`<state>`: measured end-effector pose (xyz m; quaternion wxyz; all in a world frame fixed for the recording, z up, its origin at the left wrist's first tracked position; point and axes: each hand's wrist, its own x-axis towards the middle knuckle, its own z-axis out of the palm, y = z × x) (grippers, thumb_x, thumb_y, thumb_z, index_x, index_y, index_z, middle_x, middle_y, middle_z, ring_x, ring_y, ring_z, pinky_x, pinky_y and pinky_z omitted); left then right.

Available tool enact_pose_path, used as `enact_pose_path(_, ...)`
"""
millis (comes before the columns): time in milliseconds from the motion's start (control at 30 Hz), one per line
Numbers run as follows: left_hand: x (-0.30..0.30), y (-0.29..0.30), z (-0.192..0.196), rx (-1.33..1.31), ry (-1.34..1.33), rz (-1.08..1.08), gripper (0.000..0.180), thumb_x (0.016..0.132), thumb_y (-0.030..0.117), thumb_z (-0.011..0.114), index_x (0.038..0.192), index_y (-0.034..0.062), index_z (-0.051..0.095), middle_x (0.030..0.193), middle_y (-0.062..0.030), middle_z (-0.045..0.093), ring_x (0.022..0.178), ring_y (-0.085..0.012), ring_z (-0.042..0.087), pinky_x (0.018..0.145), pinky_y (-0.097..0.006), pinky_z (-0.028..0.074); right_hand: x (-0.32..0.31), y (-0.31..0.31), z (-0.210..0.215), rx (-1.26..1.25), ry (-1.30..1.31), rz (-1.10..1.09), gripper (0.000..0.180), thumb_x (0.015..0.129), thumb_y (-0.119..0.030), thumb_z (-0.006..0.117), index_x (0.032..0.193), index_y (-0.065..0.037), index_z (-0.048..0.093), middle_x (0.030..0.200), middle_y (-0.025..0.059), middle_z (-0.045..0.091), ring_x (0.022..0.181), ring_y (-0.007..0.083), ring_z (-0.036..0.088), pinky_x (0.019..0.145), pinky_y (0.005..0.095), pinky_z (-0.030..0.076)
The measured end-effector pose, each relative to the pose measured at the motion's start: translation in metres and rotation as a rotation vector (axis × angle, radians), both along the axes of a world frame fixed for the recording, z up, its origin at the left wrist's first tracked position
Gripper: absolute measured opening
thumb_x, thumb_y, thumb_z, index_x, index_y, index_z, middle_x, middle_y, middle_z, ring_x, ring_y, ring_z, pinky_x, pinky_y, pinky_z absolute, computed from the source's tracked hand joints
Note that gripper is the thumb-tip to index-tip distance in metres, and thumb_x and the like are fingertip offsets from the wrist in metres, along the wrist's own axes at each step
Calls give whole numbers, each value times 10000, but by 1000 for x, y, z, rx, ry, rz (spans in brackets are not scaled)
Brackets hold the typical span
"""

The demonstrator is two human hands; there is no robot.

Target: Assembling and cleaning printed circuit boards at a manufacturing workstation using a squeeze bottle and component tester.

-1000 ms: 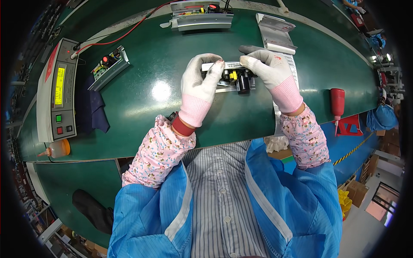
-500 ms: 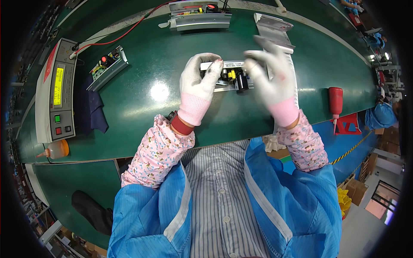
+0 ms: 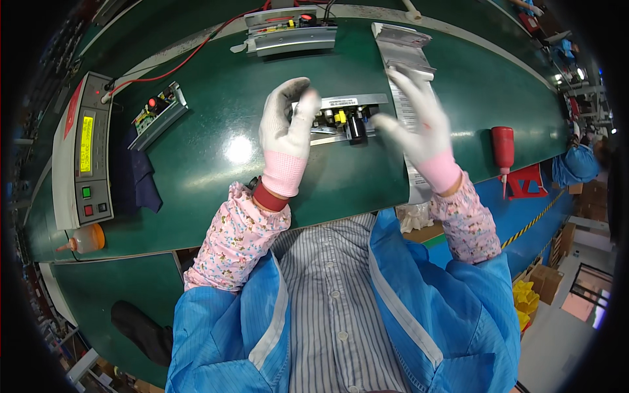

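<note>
An elongated circuit board in a silver metal casing lies on the green conveyor table, carrying black, yellow and small dark components. My left hand, in a white glove with a pink cuff, rests on the board's left end and holds it. My right hand, gloved the same way, hovers open just right of the board with fingers spread, touching nothing. Behind it lies a strip of silver flat packets.
A grey test instrument with a yellow display stands at the left. Near it are a small board with a red button, an orange bottle and a dark cloth. Another metal-cased board lies at the back; a red bottle stands at right.
My right hand has let go of the board's right end and lifted away to the right, opening its fingers. My left hand stays on the board's left end.
</note>
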<state>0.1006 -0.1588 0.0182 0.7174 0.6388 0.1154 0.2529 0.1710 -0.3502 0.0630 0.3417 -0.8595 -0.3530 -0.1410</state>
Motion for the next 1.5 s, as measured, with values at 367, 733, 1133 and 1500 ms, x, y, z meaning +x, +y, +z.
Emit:
enact_pose_path(367, -11, 8, 2, -361, 102, -509, 417, 892, 75, 748, 1266, -36, 600, 1162, -122, 690, 999, -179, 658, 930, -285, 506, 28, -8, 9, 365, 891, 59, 587, 840, -241, 783, 1313, 46, 586, 1262, 178, 642, 1102, 205, 619, 983, 293, 479)
enact_pose_path(733, -11, -3, 13, -686, 7, -519, 379, 896, -30, 705, 1259, -42, 601, 1115, -117, 708, 941, -184, 692, 906, -290, 546, 70, -211, 31, -770, -86, -879, 719, 770, -438, 828, 1290, 3, 601, 1238, 151, 685, 1053, 294, 683, 926, 375, 529)
enact_pose_path(1133, -12, -3, 4, -550, 49, -415, 357, 890, -72, 689, 1238, -35, 616, 1114, -122, 715, 925, -175, 694, 861, -266, 558, 68, -248, 36, -260, 650, -794, 568, 818, -396, 792, 1153, 37, 640, 910, 142, 713, 723, 267, 684, 677, 335, 566)
enact_pose_path(1500, -12, -3, 5, -418, 70, -428, 403, 851, -69, 731, 1230, -27, 600, 1115, -119, 717, 934, -161, 688, 854, -257, 554, -41, -7, 23, 1001, 423, 141, 718, 707, -64, 837, 1348, -22, 518, 1251, 182, 616, 1157, 352, 620, 998, 478, 499)
